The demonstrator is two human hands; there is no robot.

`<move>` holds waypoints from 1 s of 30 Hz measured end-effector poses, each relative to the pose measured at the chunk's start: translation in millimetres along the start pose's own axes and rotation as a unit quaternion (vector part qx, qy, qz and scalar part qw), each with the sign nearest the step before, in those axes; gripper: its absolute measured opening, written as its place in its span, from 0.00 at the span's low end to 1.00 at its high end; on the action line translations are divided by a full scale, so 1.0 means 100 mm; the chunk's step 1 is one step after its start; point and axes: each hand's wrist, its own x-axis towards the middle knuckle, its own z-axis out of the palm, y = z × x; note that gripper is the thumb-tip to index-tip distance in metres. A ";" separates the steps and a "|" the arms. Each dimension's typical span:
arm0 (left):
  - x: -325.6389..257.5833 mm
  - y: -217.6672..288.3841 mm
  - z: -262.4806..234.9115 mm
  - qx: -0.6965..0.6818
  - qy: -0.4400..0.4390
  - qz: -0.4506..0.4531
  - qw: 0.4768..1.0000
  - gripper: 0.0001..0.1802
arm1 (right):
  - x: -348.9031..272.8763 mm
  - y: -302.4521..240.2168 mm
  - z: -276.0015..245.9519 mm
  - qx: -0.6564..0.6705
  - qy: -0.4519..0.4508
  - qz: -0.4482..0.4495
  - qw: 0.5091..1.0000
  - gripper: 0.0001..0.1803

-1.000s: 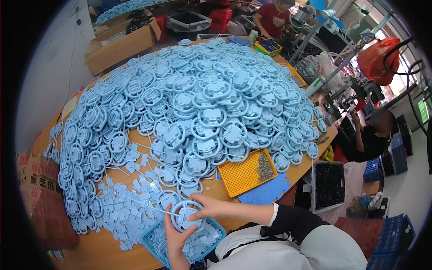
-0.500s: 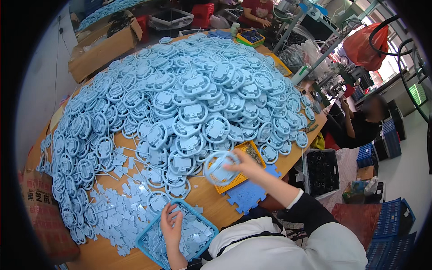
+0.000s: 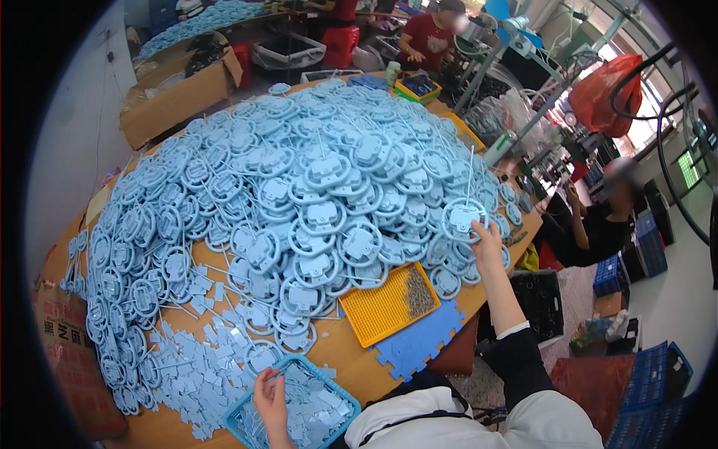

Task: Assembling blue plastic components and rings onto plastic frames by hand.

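Observation:
A huge heap of light blue round plastic moulded rings (image 3: 299,179) covers the wooden table (image 3: 351,359). My right hand (image 3: 486,239) reaches out to the heap's right side and holds one blue ring (image 3: 462,218) with a thin stem sticking up. My left hand (image 3: 271,400) rests in the blue basket (image 3: 340,396) at the near edge, fingers on the small flat blue pieces (image 3: 318,408) inside it; whether it grips one is not visible.
A yellow tray (image 3: 374,314) with small metal parts and a blue foam mat (image 3: 420,343) lie near the front edge. Loose blue flat pieces (image 3: 194,367) are scattered left. A seated person (image 3: 598,217) is at the right, another at the far side. Cardboard boxes and crates stand around.
My right hand carried a blue ring from the basket area out to the right side of the heap. My left hand stayed at the basket.

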 end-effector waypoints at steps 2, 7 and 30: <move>0.01 -0.07 0.01 -0.001 0.001 0.001 1.000 0.20 | 0.20 -0.07 0.22 0.000 -0.009 -0.025 1.000 0.18; 0.05 -0.05 0.07 0.026 -0.009 -0.022 0.999 0.19 | 0.96 -0.37 0.83 -0.069 -0.071 -0.040 0.994 0.20; 0.15 0.00 0.00 0.035 0.041 0.014 0.998 0.16 | 2.72 0.14 1.34 -0.615 0.081 -0.113 0.776 0.33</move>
